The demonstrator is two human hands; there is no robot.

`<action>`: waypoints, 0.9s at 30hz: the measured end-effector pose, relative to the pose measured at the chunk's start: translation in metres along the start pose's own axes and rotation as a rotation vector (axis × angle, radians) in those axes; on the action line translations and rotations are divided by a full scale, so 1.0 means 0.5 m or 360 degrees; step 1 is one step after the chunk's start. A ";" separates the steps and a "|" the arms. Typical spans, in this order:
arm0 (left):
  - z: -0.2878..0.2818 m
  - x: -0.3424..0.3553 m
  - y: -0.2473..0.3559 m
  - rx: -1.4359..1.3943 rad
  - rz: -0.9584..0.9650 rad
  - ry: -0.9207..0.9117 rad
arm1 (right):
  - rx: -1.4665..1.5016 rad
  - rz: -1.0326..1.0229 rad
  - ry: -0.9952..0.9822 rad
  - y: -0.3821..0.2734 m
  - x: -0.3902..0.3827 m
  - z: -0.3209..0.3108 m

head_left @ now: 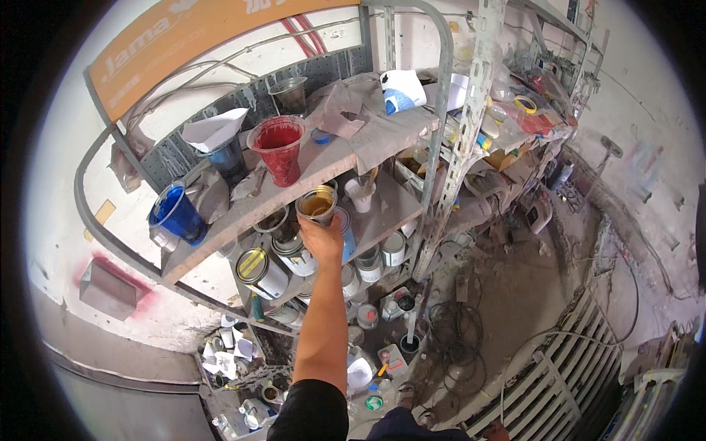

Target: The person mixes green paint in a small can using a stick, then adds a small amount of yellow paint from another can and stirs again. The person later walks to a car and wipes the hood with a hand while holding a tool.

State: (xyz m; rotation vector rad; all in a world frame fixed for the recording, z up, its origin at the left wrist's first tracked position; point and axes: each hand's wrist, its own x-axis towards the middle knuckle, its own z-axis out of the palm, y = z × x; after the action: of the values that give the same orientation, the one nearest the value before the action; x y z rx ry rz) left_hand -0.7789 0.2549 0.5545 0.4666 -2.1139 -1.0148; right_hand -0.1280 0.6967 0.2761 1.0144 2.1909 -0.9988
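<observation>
One hand (pixel 321 237), arm raised from the lower edge of the view; whether left or right cannot be told, and no second hand shows. Fingers wrapped from below round a small clear cup of yellow-brown liquid (pixel 317 203), held upright, seemingly so the contents stay level, at the front edge of the upper shelf board (pixel 243 213). Just beside it, on the lower shelf (pixel 397 209): a small white cup with a stick in it (pixel 360 194) and several round tins (pixel 262 272), lying tilted or stacked close together. On the upper board, standing upright with mouths open: a red-stained cup (pixel 278 149), a blue cup (pixel 176 214) at the left end, a dark cup holding a folded paper funnel (pixel 218 143), and an empty clear cup (pixel 289 93) further back. Crumpled grey cloth (pixel 368 117) spread along the board, probably as a spill cover. Below, well apart: floor (pixel 515 294) strewn with cans, cables and paper.
</observation>
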 end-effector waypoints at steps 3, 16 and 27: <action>0.007 0.004 0.003 -0.0060 0.0069 0.0055 | 0.0028 0.0339 -0.0098 -0.082 -0.033 -0.029; -0.092 -0.063 0.014 -0.1037 0.0323 -0.0444 | -0.0605 -0.0081 -0.0301 0.051 0.021 -0.007; -0.243 -0.130 0.017 -0.0616 0.0278 -0.0531 | -0.0343 -0.0192 -0.0169 -0.098 0.052 -0.085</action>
State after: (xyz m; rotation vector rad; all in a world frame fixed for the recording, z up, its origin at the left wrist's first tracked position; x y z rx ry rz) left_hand -0.6448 0.2355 0.5821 -0.0835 -2.1204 -1.4324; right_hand -0.1884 0.7194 0.3026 0.7232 2.2357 -0.8263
